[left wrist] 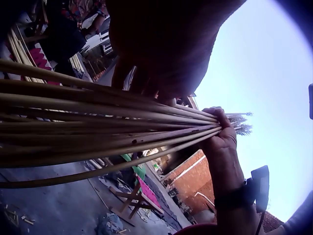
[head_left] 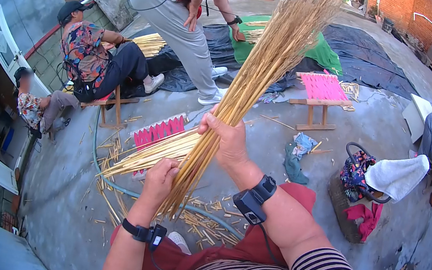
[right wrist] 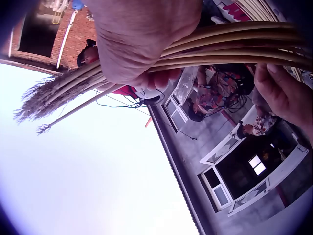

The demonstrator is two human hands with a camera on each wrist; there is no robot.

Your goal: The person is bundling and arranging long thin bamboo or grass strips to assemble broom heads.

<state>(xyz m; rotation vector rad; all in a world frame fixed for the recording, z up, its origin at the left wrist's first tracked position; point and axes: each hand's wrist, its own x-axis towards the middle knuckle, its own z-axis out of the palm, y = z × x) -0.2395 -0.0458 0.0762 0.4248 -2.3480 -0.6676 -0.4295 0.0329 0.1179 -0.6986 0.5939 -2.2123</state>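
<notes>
A long bundle of dry, plumed stalks stands slanted in front of me, feathery heads up and bare butt ends low. Around its middle my right hand grips it, thumb across the front. My left hand pinches stalks at the lower left side; in the right wrist view its thumb and finger meet at the bundle's edge. Lower down, the stalks fan out in the left wrist view. Behind the bundle, a row of peeled pale stalks lies over a pink slotted rack.
Cut stalk pieces litter the ground, and a hose curves through them. A pink-topped stool stands ahead. To the right are a bag and a white towel. Several people sit or stand around, one bending straight ahead.
</notes>
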